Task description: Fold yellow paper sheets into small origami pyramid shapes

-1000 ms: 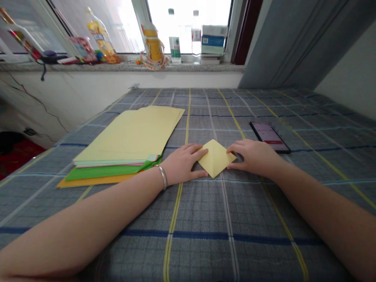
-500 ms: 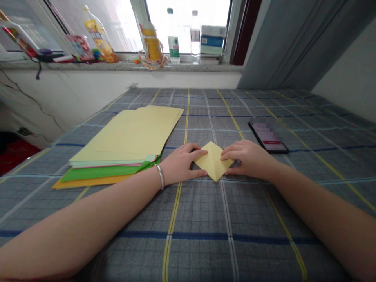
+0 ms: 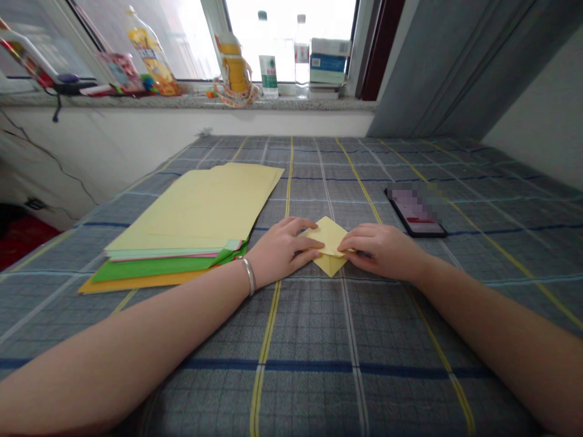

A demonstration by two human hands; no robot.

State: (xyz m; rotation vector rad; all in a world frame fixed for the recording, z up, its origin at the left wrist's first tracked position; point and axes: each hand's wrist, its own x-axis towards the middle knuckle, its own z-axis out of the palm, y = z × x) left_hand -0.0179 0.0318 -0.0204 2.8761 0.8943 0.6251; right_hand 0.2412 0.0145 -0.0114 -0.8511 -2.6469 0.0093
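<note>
Two bare hands meet over a small folded square of yellow paper (image 3: 330, 246), which lies corner-forward on a grey checked cover (image 3: 310, 328), between the hands and well out from the body; its lower point shows below the fingers, and its upper corner shows above them. The left hand (image 3: 282, 252) lies flat with its fingers (image 3: 303, 240) slightly spread, the tips pressing on the paper's left side; the right hand (image 3: 385, 252) comes in from the other side with its fingers (image 3: 359, 240) held close together over the paper's right corner — whether they pinch that edge against the thumb, I cannot tell. A silver bangle (image 3: 248, 276) circles the left wrist; that wrist is just beside a stack of coloured paper (image 3: 191, 212), pale yellow on top, with thin pale green and pink edges below, then green, then orange at the bottom. Beyond the right hand, a phone (image 3: 415, 212) lies on the cover, its screen partly blurred out; farther off, on a stone window sill (image 3: 191, 103), stand plastic bottles (image 3: 268, 54) and a stack of boxes (image 3: 328, 60) — all well apart from both hands.
</note>
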